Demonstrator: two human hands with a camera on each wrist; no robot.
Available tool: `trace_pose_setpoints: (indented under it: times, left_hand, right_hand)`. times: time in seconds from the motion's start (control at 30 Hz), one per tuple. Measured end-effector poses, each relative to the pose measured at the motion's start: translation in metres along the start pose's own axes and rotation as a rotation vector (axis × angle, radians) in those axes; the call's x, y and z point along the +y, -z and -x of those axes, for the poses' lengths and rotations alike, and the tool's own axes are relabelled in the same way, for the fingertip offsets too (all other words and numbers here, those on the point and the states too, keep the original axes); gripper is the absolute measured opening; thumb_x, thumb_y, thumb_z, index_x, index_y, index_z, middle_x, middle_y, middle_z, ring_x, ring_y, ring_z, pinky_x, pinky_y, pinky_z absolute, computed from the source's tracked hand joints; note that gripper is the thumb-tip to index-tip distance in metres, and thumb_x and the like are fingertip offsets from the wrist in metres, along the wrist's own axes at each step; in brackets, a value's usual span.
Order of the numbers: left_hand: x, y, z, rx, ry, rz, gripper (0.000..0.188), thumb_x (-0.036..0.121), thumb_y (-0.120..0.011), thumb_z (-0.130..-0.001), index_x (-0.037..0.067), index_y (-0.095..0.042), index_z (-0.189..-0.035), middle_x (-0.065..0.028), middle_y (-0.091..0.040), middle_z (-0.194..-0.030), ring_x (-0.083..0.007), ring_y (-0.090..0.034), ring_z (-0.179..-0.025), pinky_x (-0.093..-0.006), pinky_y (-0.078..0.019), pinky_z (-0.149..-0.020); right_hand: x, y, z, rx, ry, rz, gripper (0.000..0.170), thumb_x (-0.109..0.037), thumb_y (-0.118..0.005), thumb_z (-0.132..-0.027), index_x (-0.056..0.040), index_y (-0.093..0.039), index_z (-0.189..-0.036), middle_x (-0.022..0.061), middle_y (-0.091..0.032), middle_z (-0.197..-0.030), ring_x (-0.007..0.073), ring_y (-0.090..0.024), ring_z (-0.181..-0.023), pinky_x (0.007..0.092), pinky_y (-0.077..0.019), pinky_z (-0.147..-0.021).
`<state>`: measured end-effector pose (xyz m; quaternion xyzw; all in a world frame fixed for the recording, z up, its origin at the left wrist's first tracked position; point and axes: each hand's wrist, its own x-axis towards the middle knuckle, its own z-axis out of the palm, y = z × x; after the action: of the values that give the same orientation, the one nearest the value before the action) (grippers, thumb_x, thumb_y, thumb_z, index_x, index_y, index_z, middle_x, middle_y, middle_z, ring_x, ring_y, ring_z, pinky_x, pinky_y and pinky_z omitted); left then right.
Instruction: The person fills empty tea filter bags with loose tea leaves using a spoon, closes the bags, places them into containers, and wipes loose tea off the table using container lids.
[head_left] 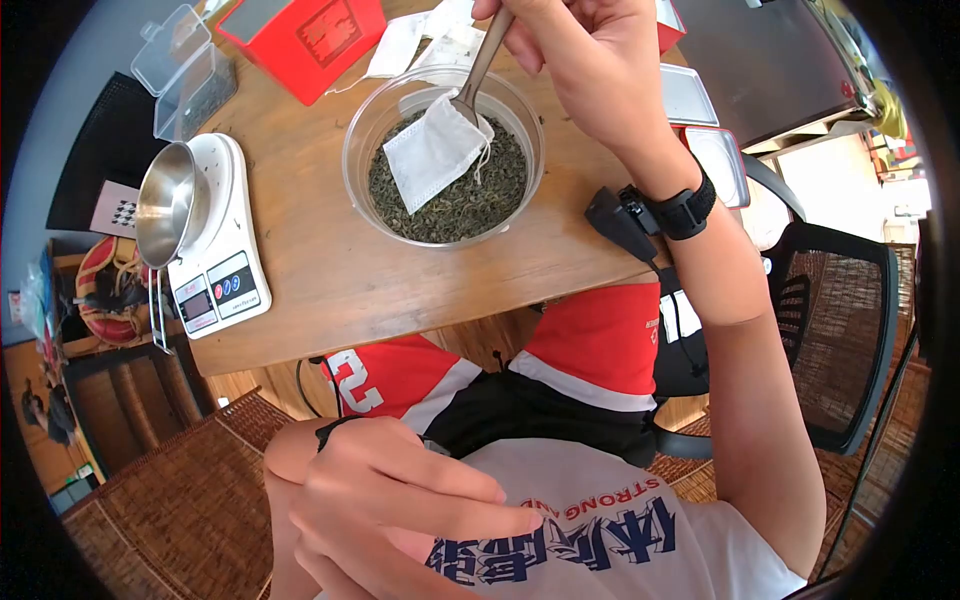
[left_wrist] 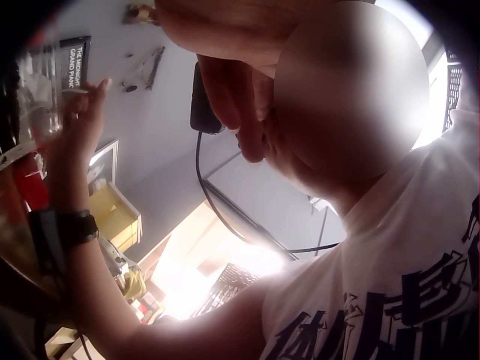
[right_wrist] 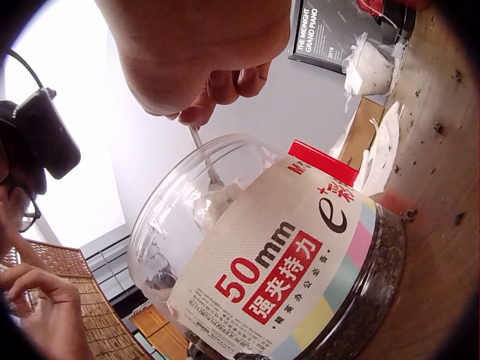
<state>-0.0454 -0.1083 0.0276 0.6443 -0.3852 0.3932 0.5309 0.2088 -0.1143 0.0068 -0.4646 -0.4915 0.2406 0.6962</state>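
My right hand (head_left: 610, 70) grips the metal spoon (head_left: 487, 62) by its handle, above a round clear plastic tub (head_left: 355, 190). Dark green dried leaves (head_left: 475, 205) cover the tub's bottom. On them lies a small white cloth bag (head_left: 430, 158) with a drawstring, and the spoon's lower end overlaps its upper edge; the spoon's tip is hidden there. A printed label (right_wrist: 259, 274) wraps the tub's side in the right wrist view. My left hand (head_left: 375, 500) is raised in front of my chest, close to the face, fingers loosely extended and holding nothing.
At the table's left stands a white kitchen scale (head_left: 232, 200) bearing a steel pan (head_left: 165, 205). Behind are a clear plastic box (head_left: 195, 100), a red box (head_left: 290, 50) and more white bags (head_left: 410, 45). Rectangular tin lids (head_left: 715, 165) lie right, near a mesh chair (head_left: 850, 330).
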Motion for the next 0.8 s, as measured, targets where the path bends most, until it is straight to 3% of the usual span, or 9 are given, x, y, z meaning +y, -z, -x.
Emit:
trace_pose_setpoints:
  times: [0.07,0.2,0.27,0.4,0.6,0.8]
  left_hand:
    - [0.012,-0.007,-0.002,0.121,0.163,-0.03,0.038,0.03,-0.068,-0.096,0.016,-0.067,-0.132,0.0101,-0.078,-0.112,-0.0254,-0.072,-0.061,-0.0313,-0.0589,-0.058]
    - [0.011,-0.009,-0.005,0.216,0.213,-0.064,0.037,0.031,-0.069,-0.095,0.021,-0.068,-0.131,0.0109,-0.078,-0.111,-0.0268,-0.072,-0.063,-0.0324,-0.0574,-0.057]
    - [-0.004,0.008,0.003,-0.014,-0.093,0.04,0.038,0.033,-0.069,-0.094,0.024,-0.068,-0.13,0.0115,-0.078,-0.11,-0.0284,-0.073,-0.066,-0.033,-0.0559,-0.056]
    - [0.001,0.008,0.001,-0.042,-0.043,0.002,0.039,0.034,-0.07,-0.093,0.025,-0.067,-0.131,0.0124,-0.078,-0.109,-0.0291,-0.073,-0.067,-0.0333,-0.0553,-0.056]
    - [-0.002,0.003,0.005,-0.015,-0.098,0.034,0.037,0.034,-0.068,-0.094,0.019,-0.068,-0.127,0.0121,-0.078,-0.11,-0.0277,-0.072,-0.066,-0.0336,-0.0563,-0.056]
    - [-0.005,-0.015,-0.006,0.176,-0.166,-0.137,0.034,0.029,-0.069,-0.094,0.017,-0.067,-0.126,0.0116,-0.078,-0.109,-0.0243,-0.071,-0.063,-0.0308,-0.0561,-0.056]
  right_hand:
    - [-0.001,0.001,0.001,-0.005,-0.009,0.0,0.026,-0.024,-0.064,-0.105,-0.0049,-0.069,-0.087,-0.0062,-0.06,-0.068,-0.001,-0.047,-0.056,0.0174,-0.0335,-0.051]
    - [-0.002,0.0,0.001,-0.009,-0.009,-0.003,0.026,-0.024,-0.064,-0.105,-0.0049,-0.069,-0.087,-0.0064,-0.06,-0.068,-0.0013,-0.047,-0.056,0.0173,-0.0328,-0.05]
    - [-0.002,0.0,0.001,-0.013,-0.012,-0.004,0.026,-0.024,-0.064,-0.105,-0.0048,-0.069,-0.088,-0.0065,-0.06,-0.069,-0.0014,-0.047,-0.056,0.0172,-0.033,-0.05]
    - [-0.002,-0.002,0.001,0.013,-0.025,0.001,0.026,-0.025,-0.065,-0.105,-0.0047,-0.07,-0.088,-0.0063,-0.061,-0.069,-0.0014,-0.048,-0.056,0.017,-0.0337,-0.051]
    - [-0.002,0.0,0.002,-0.012,-0.01,0.009,0.027,-0.025,-0.064,-0.105,-0.0048,-0.07,-0.088,-0.0061,-0.062,-0.07,-0.0012,-0.048,-0.057,0.0171,-0.0344,-0.051]
    - [0.0,0.0,0.001,-0.009,-0.005,0.014,0.026,-0.024,-0.064,-0.105,-0.0046,-0.069,-0.088,-0.0057,-0.061,-0.069,-0.0009,-0.048,-0.057,0.0173,-0.0343,-0.051]
